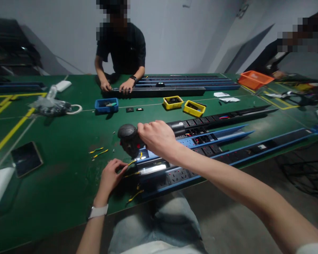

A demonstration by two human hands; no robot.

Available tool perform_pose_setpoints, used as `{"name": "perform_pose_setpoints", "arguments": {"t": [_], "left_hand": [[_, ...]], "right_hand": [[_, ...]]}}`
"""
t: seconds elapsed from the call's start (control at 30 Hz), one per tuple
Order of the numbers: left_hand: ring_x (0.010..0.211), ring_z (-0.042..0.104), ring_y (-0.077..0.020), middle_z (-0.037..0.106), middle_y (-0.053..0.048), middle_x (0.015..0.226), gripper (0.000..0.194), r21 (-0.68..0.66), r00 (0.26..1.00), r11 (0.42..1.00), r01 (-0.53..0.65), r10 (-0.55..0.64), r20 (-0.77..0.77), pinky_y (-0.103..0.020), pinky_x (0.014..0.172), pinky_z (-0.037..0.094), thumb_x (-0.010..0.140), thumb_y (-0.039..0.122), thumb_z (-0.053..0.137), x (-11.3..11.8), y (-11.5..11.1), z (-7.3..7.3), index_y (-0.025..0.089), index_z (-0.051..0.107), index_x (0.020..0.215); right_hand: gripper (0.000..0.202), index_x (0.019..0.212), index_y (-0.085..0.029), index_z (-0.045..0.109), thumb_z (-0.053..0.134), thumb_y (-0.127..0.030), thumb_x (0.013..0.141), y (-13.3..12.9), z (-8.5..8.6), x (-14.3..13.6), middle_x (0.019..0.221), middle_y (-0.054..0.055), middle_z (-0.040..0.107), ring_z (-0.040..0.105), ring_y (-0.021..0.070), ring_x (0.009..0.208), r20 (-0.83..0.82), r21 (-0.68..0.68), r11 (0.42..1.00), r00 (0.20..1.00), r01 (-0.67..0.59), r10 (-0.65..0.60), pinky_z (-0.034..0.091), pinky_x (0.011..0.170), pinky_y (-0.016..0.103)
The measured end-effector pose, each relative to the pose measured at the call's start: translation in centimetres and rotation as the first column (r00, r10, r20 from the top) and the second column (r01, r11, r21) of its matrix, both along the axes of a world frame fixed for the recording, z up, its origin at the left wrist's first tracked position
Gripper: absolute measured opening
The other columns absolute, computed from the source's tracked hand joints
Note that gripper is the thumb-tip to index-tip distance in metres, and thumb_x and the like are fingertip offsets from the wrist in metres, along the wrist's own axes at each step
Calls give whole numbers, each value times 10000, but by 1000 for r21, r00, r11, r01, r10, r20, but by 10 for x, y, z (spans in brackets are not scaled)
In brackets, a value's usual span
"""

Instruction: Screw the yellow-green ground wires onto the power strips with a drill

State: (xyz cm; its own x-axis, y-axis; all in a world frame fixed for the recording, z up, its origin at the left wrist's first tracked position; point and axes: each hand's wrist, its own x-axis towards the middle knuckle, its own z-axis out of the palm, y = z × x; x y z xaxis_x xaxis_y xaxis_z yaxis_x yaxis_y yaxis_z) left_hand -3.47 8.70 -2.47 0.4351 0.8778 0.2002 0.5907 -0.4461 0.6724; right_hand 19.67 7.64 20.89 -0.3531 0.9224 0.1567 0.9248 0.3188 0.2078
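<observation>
Pinches, with the thumb and forefinger of the left hand (111, 176), a green-and-yellow wire (131, 162) at the left end of a blue channel (146, 161). Grips in the right hand (157, 137), with fingers wrapped around the handle, a black power driver (128, 133), nose down over that same channel end. Leaves contact at the driver's tip too unclear to tell. Wears a white wristband (98, 211) on the left wrist. Has blue-edged socket strips (178, 175) lying side by side on the green table (69, 183), running rightward beneath the right forearm. Has a further wire (134, 197) just below, at the nearest strip's end. Has two short loose wires (100, 153) lying left of the driver, and farther left a dark-screened phone (27, 159). Has a blue bin (106, 108) and two yellow bins (194, 112) beyond the driver. Faces, across the table, a co-worker (127, 49) in a dark shirt, with both hands at a long black channel (164, 92).
</observation>
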Motion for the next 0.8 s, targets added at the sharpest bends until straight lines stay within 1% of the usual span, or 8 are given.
{"name": "perform_pose_setpoints", "arguments": {"t": [0.13,0.27,0.4,0.57,0.63,0.73,0.8], "left_hand": [[879,585,-182,640,-33,920,304,-17,1000,1000,-20,19,-18,-313,828,448,911,505,582,3,-1,3,233,716,887],[899,584,-183,638,-40,929,292,-34,1000,999,-19,19,-10,-315,840,450,927,485,566,4,-1,5,235,712,892],[893,579,-180,640,-37,930,267,-20,1000,999,-29,29,-8,-313,829,446,918,469,590,4,0,4,233,710,885],[886,578,-178,642,-40,926,275,-30,1000,999,-25,24,-11,-317,831,442,926,465,578,4,-1,6,227,709,885],[883,575,-178,644,-41,922,286,-26,1000,999,-23,23,-9,-327,851,439,925,474,577,4,-1,7,223,711,888],[889,579,-174,647,-35,919,274,-14,1000,1000,-25,25,-1,-352,924,423,926,459,583,4,-1,9,220,710,887],[887,581,-174,649,-36,919,269,-22,1000,999,-26,26,2,-358,935,422,929,450,580,4,-1,10,216,708,889]], "right_hand": [[208,946,-129,583,435,-70,812,0,3,0,819,108,706,684,215,762,19,-20,1000,1000,10,-10,166,579,309],[201,960,-141,576,448,-93,813,-1,7,-1,828,100,709,671,202,739,51,-46,999,999,15,-13,163,587,306],[174,955,-149,573,461,-132,822,0,7,-1,819,107,710,671,203,729,85,-20,999,996,37,-36,155,579,303],[177,926,-157,571,425,-123,832,2,6,-1,792,100,707,671,200,705,94,-10,999,995,31,-30,156,565,301],[177,928,-160,572,420,-135,841,3,7,0,785,99,706,670,203,694,101,-17,999,994,44,-42,156,559,301],[181,937,-164,572,412,-156,853,2,8,1,787,99,704,667,208,686,107,-9,998,992,64,-63,153,559,303],[178,941,-165,572,416,-162,855,2,8,1,799,100,706,661,202,684,108,-17,998,992,67,-65,157,566,301]]}}
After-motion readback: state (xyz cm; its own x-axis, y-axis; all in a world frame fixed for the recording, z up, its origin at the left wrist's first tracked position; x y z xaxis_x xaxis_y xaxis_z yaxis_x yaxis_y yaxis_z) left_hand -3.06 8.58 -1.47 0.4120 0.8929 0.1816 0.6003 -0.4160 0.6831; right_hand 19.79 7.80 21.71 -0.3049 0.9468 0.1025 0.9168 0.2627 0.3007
